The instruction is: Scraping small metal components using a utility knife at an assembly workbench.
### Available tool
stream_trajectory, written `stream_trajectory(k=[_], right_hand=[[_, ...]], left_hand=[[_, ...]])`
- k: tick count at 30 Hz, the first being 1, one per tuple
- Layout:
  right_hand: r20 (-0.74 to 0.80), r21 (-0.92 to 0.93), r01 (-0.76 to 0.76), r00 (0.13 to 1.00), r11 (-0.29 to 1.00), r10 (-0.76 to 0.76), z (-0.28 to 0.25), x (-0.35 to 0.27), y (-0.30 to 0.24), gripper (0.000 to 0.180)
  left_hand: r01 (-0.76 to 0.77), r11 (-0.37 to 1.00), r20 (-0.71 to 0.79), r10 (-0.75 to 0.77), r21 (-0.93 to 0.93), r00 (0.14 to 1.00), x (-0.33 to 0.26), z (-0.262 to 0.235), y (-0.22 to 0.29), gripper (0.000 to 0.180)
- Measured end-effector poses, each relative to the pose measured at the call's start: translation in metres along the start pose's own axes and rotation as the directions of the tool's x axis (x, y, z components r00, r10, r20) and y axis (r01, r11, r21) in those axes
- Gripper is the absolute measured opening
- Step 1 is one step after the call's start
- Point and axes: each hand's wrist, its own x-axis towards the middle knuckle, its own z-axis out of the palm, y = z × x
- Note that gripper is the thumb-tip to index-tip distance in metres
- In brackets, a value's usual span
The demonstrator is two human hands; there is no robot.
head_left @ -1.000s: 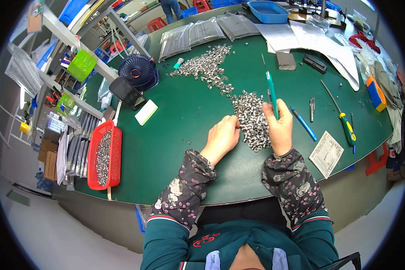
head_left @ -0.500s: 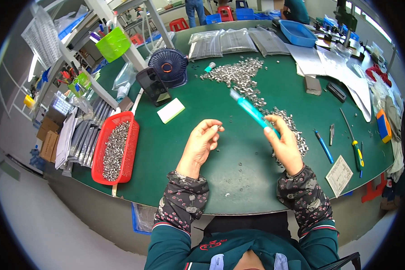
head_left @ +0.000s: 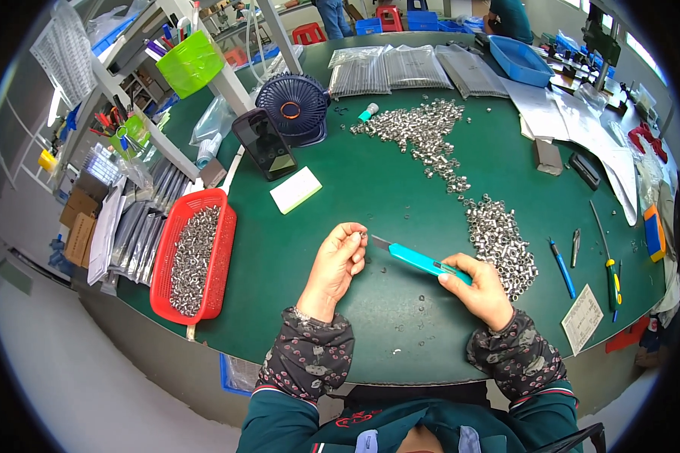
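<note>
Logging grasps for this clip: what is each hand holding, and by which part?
Right hand grips a teal utility knife by its handle's rear end. Left hand pinches a small metal part at its fingertips.

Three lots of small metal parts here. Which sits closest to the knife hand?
The small heap of metal parts directly beside the right hand. The big scatter lies far up the table; the red basket sits left.

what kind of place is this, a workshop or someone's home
Most likely a small factory assembly bench, not a home: a green work table strewn with heaps of small metal parts, a red tray holding more of them, and bagged stock stacked at the far edge.
</note>
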Motion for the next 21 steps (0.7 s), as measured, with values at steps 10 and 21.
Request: stream_trajectory(k=[10, 21], right_hand=[[-0.004, 0.023, 0.000, 1.000, 1.000, 0.000, 0.0069, -0.0002, 0.0040, 0.025], [-0.053, -0.152, 0.070, 0.995, 0.986, -0.079, 0.0078, 0.0000, 0.0059, 0.023]], left_hand=[[-0.011, 0.999, 0.011, 0.010, 0.030, 1.000, -0.0015, 0.0052, -0.0022, 0.011], [-0.015, 0.993, -0.030, 0.019, 0.121, 0.999, -0.0022, 0.0072, -0.0043, 0.012]])
